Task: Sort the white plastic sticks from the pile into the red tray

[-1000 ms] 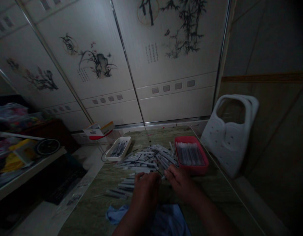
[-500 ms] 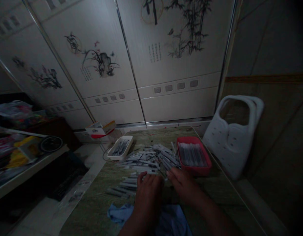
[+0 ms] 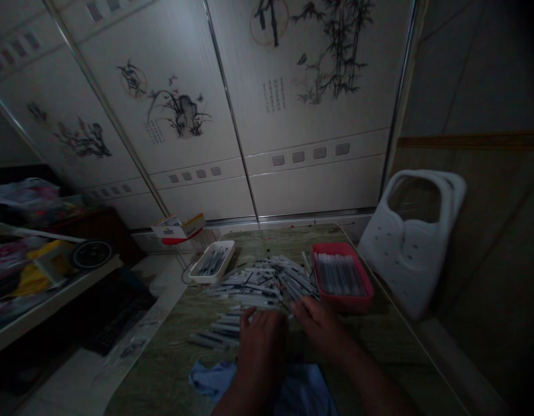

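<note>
My left hand (image 3: 263, 335) is closed over the near side of the table, its fingers curled; what it holds is hidden. My right hand (image 3: 315, 323) is just to the right, fingers bent together and pointing at the left one, with its grip too dark to make out. Beyond both hands lies a loose heap of pens (image 3: 267, 277). Left of my left hand, several pens (image 3: 215, 335) lie roughly side by side. A red basket (image 3: 366, 300) packed with slim clear pieces is beyond my right hand. A white tray (image 3: 229, 254) at the far left holds more pens.
Blue cloth (image 3: 308, 390) lies under my forearms on the wooden table (image 3: 163, 370). A white folded chair (image 3: 410, 248) leans at the right. Left of the table are a small box (image 3: 178, 228) on a stand and a cluttered shelf (image 3: 89, 271).
My right hand has shifted slightly left, nearer my left hand, and its fingers have drawn closer together. My left hand is almost unchanged.
</note>
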`<act>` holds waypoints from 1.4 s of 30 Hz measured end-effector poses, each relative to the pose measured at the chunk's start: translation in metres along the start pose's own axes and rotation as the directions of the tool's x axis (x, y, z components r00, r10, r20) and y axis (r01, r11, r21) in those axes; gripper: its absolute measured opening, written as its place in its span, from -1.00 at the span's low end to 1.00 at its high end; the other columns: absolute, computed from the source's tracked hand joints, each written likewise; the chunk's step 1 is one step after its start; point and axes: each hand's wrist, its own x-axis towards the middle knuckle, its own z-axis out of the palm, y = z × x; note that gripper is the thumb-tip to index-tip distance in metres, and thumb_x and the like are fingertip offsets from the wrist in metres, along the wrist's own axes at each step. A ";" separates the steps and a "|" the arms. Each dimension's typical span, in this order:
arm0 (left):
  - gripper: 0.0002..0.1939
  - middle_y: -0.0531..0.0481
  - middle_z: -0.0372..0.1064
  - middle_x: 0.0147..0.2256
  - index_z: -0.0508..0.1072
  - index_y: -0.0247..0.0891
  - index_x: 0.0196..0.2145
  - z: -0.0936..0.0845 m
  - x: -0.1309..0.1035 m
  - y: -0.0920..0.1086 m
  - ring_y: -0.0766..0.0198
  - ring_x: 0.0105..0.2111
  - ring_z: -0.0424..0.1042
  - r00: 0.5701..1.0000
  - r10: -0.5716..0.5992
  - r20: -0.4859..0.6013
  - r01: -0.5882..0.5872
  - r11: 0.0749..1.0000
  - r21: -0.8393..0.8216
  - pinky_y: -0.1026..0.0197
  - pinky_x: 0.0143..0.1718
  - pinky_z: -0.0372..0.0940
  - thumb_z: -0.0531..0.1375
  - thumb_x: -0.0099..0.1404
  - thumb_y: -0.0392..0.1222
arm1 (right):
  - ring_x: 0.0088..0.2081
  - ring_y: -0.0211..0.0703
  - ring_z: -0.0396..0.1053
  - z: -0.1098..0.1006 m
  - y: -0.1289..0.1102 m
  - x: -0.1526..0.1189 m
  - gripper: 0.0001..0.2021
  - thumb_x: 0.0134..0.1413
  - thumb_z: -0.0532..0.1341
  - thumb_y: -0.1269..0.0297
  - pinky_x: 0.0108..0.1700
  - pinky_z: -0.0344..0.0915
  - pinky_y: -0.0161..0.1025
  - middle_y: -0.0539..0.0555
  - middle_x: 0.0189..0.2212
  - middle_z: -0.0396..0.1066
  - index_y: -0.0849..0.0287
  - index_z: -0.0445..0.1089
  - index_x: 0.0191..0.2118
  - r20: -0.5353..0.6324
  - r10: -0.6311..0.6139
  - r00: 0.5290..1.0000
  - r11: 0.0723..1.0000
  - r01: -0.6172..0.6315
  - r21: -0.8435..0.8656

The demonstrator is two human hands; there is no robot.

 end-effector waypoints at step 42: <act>-0.71 -0.16 0.48 -0.05 0.56 -0.21 -0.06 -0.026 -0.006 -0.131 0.05 -0.01 0.42 0.905 -0.426 0.002 0.420 0.894 0.155 0.07 0.03 0.25 0.12 0.34 -0.18 | -0.43 -0.15 0.30 -0.012 -0.001 0.000 -0.66 0.25 0.13 -0.03 -0.38 0.22 -0.27 -0.03 -0.52 0.33 0.15 0.41 -0.33 -0.363 0.079 0.928 0.995 -0.050 0.088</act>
